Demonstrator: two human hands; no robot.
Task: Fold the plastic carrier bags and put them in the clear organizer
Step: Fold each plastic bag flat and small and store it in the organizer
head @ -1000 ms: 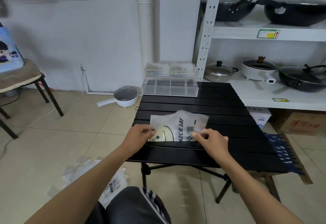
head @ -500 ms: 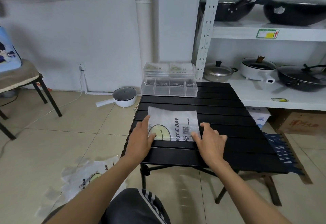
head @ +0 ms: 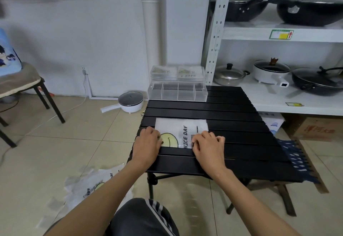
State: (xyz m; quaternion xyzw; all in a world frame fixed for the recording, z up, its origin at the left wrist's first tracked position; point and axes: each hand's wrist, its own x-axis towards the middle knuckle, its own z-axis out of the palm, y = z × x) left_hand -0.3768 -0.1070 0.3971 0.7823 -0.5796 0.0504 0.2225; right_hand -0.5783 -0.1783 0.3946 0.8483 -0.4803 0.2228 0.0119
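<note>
A folded white carrier bag (head: pixel 181 130) with a yellow smiley and "NICE DAY" print lies flat on the black slatted table (head: pixel 232 139). My left hand (head: pixel 148 143) has its curled fingers on the bag's near left corner. My right hand (head: pixel 208 145) has its curled fingers on the near right corner, pinching the edge. The clear organizer (head: pixel 177 92) with several compartments stands at the table's far edge, its lid raised behind it. More loose carrier bags (head: pixel 89 189) lie on the floor to my left.
A white metal shelf (head: pixel 278 35) with pots and pans stands to the right. A small white pot (head: pixel 130 102) sits on the floor by the wall. A chair (head: pixel 20 87) is at the far left. A blue cloth (head: pixel 295 159) hangs off the table's right edge.
The bag went from lifted and half folded to lying flat on the table. Both hands slid from its sides to its near corners and curled their fingers there.
</note>
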